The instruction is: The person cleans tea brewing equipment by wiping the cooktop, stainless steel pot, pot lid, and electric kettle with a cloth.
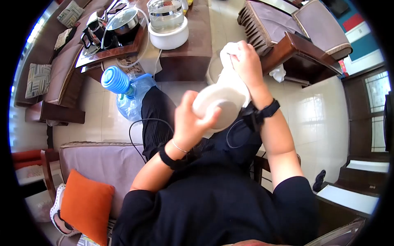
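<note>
My left hand [190, 123] grips a white bowl [233, 98] by its near side, thumb across its round base, which faces me. The bowl is tilted in front of my lap. In my right hand [247, 67], the fingers close around a white cloth [228, 78], which hangs down to the bowl's far rim. Part of the cloth is hidden behind the bowl. Both wrists wear dark bands.
Ahead, a brown table [197, 53] bears a white base with a glass water vessel [166, 18] and a lidded pot [123, 20]. A blue water bottle [116, 78] in plastic stands at the left. An orange cushion [86, 205] lies beside me; an armchair [287, 28] stands at right.
</note>
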`<state>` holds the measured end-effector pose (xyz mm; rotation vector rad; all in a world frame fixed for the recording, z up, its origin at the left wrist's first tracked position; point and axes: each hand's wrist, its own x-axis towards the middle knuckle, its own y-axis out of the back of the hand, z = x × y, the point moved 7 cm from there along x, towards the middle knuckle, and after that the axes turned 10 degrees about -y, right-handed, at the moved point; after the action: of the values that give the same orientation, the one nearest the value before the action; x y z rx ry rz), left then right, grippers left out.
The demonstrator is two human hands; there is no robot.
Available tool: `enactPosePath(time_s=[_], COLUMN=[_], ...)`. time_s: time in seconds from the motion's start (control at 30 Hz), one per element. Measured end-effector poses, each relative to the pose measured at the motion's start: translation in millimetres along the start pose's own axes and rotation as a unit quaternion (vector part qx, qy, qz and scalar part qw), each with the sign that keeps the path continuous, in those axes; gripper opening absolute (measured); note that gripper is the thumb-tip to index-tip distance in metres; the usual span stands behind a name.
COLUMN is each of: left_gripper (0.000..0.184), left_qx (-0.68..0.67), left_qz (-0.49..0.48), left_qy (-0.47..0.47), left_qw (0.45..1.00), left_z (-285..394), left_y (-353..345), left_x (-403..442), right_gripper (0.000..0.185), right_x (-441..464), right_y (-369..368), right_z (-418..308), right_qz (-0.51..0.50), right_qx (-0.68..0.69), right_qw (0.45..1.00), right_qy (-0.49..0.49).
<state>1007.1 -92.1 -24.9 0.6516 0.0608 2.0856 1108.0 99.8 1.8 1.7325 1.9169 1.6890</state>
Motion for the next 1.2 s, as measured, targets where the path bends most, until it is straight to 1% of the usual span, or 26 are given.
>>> enactPosePath(time_s=[0.07, 0.1, 0.13, 0.17, 0.2, 0.23, 0.27, 0.3, 0.33, 0.4, 0.43, 0.47, 0.53, 0.57, 0.6, 0.63, 0.67, 0.73, 0.8, 0.87, 0.9, 0.93, 1.0, 1.07, 1.13, 1.2], left_gripper=[0.045, 0.044, 0.042, 0.041, 0.040, 0.040, 0.040, 0.040, 0.040, 0.040, 0.040, 0.040, 0.039, 0.039, 0.038, 0.038, 0.038, 0.041, 0.044, 0.049, 0.054, 0.054, 0.057, 0.058, 0.055, 0.053], left_qx=[-0.183, -0.216, -0.260, -0.271, -0.283, -0.281, -0.316, -0.351, -0.353, -0.375, -0.373, -0.380, -0.385, -0.371, -0.355, -0.317, -0.315, -0.201, -0.183, -0.122, -0.127, -0.127, -0.088, -0.077, -0.004, 0.029], left_qz=[0.051, 0.053, 0.052, 0.052, 0.050, 0.048, 0.052, 0.055, 0.053, 0.052, 0.056, 0.061, 0.069, 0.041, 0.013, -0.005, -0.003, -0.064, -0.080, -0.115, -0.111, -0.110, -0.183, -0.204, -0.282, -0.372], left_qy=[0.063, 0.070, 0.098, 0.099, 0.101, 0.102, 0.116, 0.130, 0.132, 0.148, 0.151, 0.156, 0.161, 0.147, 0.134, 0.097, 0.100, 0.055, 0.069, 0.007, -0.006, -0.005, -0.005, 0.004, -0.059, -0.022], left_qw=[0.980, 0.972, 0.959, 0.956, 0.953, 0.953, 0.940, 0.926, 0.925, 0.914, 0.914, 0.910, 0.906, 0.916, 0.925, 0.943, 0.944, 0.976, 0.978, 0.986, 0.986, 0.986, 0.979, 0.976, 0.958, 0.927], left_z=[-29.8, -33.0, -38.8, -41.7, -44.0, -44.9, -46.7, -48.4, -48.9, -51.4, -52.1, -52.8, -56.5, -57.1, -57.0, -53.3, -51.2, -38.9, -44.6, -35.2, -28.4, -22.0, -10.2, -10.0, -6.6, -12.5], left_y=[9.7, 14.5, 15.0, 15.8, 16.4, 16.7, 14.2, 10.7, 9.1, 7.4, 7.0, 4.8, 5.8, 5.1, 5.2, 9.3, 13.9, 19.7, 25.5, 28.6, 28.9, 31.0, 26.6, 24.9, 15.4, 2.6], left_x=[2.6, 3.4, 0.3, -2.1, -4.4, -5.4, -6.6, -7.5, -7.5, -7.4, -8.0, -7.0, -5.6, -4.3, -3.1, -1.4, 0.0, 7.5, 7.7, 10.2, 13.0, 17.4, 24.0, 29.9, 29.8, 24.9], right_gripper=[0.020, 0.017, 0.019, 0.021, 0.023, 0.023, 0.022, 0.027, 0.027, 0.042, 0.049, 0.051, 0.048, 0.043, 0.039, 0.038, 0.038, 0.041, 0.042, 0.043, 0.043, 0.043, 0.040, 0.037, 0.032, 0.030], right_x=[4.6, 4.6, 3.6, 1.8, -2.8, -4.1, -5.9, -7.0, -9.2, -10.2, -14.6, -19.0, -34.6, -35.7, -42.1, -50.0, -56.2, -60.8, -65.7, -70.4, -69.6, -68.1, -60.6, -57.5, -63.3, -70.0], right_y=[4.1, 11.6, 12.3, 14.6, 18.3, 26.4, 35.3, 44.8, 53.0, 70.9, 82.8, 87.5, 88.3, 87.6, 81.6, 64.4, 47.3, 20.9, 14.4, 13.1, 12.6, 12.9, 14.4, 12.0, 3.1, -3.9], right_z=[29.6, 43.1, 64.1, 68.9, 68.0, 64.7, 61.1, 53.5, 48.8, 26.3, 4.3, -8.1, -28.3, -51.1, -74.0, -80.0, -78.1, -66.8, -66.7, -68.2, -68.3, -68.5, -72.3, -74.0, -77.1, -79.5], right_qz=[-0.038, -0.039, -0.051, -0.056, -0.058, -0.053, -0.047, -0.050, -0.048, -0.054, -0.076, -0.092, -0.167, -0.209, -0.241, -0.253, -0.276, -0.379, -0.377, -0.378, -0.384, -0.390, -0.407, -0.421, -0.459, -0.455], right_qx=[0.082, 0.126, 0.141, 0.310, 0.467, 0.509, 0.548, 0.562, 0.560, 0.600, 0.606, 0.591, 0.453, 0.336, 0.208, 0.216, 0.201, 0.334, 0.343, 0.352, 0.364, 0.375, 0.362, 0.347, 0.273, 0.242], right_qw=[0.989, 0.977, 0.969, 0.913, 0.823, 0.801, 0.778, 0.770, 0.771, 0.758, 0.763, 0.782, 0.868, 0.918, 0.936, 0.930, 0.924, 0.860, 0.857, 0.854, 0.847, 0.840, 0.838, 0.838, 0.843, 0.853], right_qy=[-0.119, -0.169, -0.195, -0.260, -0.318, -0.311, -0.303, -0.296, -0.299, -0.251, -0.213, -0.176, -0.116, 0.016, 0.148, 0.158, 0.171, 0.068, 0.071, 0.066, 0.048, 0.029, 0.030, 0.033, 0.066, 0.084])
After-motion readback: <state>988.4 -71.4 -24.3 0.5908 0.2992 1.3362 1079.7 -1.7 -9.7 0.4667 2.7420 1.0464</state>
